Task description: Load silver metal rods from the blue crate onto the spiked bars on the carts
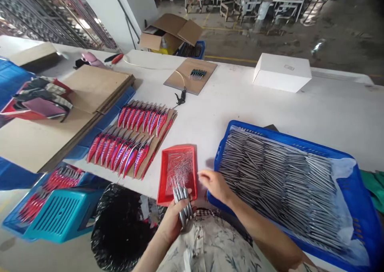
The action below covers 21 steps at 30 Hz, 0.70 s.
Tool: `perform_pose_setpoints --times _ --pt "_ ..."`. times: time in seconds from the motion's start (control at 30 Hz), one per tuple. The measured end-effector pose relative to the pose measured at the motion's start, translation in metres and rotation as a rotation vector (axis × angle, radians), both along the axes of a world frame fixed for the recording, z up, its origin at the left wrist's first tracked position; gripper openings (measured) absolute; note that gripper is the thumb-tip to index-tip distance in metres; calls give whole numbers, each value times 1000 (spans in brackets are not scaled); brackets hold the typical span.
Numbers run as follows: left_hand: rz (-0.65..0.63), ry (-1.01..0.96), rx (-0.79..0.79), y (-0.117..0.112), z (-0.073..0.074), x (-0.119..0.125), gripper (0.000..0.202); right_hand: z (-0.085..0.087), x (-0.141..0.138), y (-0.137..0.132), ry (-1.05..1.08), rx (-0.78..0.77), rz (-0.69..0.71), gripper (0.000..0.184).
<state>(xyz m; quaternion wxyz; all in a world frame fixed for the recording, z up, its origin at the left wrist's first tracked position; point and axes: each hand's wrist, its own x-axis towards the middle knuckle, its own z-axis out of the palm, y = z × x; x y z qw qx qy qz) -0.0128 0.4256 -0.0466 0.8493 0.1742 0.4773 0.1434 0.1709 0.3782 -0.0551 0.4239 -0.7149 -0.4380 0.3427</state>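
Several slim grey metal lure bodies [183,206] are bunched in my left hand [173,220], with thin wires standing up from their tips. That hand is closed around them over the near end of a red plastic tray [159,184]. Inside the tray lies a loose heap of thin wire pins [180,164]. My right hand [216,185] is between the tray and a blue basket, its fingers curled together by the tray's right wall. Whatever may be between those fingertips is too small to make out. The blue basket [229,125] holds rows of similar grey metal pieces [270,172].
Pink-and-purple fishing lures [126,154] lie in two rows on cardboard to the left. Behind them are a black air gun [181,97] and a board with small dark lures [198,73]. A white box [282,73] stands at the back; a black-lined bin [120,228] is below the table edge.
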Motion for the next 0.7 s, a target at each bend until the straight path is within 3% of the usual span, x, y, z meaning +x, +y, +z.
perform_pose_setpoints --times 0.1,0.23,0.4,0.53,0.7 --pt "-77 42 98 2 -3 -4 24 10 -38 13 230 -41 81 18" --pt "-115 62 118 4 -1 -14 17 8 -53 27 374 -119 123 18" --pt "-17 49 75 5 -1 -30 19 1 -61 31 611 -104 -22 11" --pt "-32 -4 114 8 -6 -39 24 -4 -77 33 893 -138 -146 16" --pt "-106 15 193 8 -10 -46 29 -4 -74 46 867 -116 -212 18"
